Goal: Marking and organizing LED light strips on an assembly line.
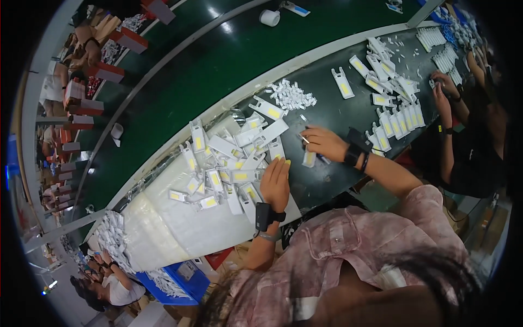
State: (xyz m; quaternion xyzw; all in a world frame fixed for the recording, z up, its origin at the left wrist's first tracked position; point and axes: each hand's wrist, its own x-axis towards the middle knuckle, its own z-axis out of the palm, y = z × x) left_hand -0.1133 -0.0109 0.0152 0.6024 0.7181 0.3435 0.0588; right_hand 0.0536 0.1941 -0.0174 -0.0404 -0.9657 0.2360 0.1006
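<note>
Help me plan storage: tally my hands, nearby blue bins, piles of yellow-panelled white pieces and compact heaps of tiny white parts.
Hands: 2 (left hand, right hand)
Blue bin: 1
Piles: 2 (left pile, right pile)
Tiny-part heap: 1
Total: 6

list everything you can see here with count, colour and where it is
Rectangular casings: many, white with yellow panels, piled by the left hand and heaped at upper right
Small pieces: many, white, heaped near the bench's far edge
Sheet: one, whitish, under the left pile
Worktop: one, dark, centre to right
Conveyor belt: one, green, beyond the worktop
Cylinder: one, white, on the belt
Bin: one, blue, lower left
Boxes: several, red and white, far left
Co-workers: several, mixed clothing, left and right
Shirt: one, mottled pink, lower centre
Left hand: one, bare, beside the casing pile
Right hand: one, bare, over the worktop
</note>
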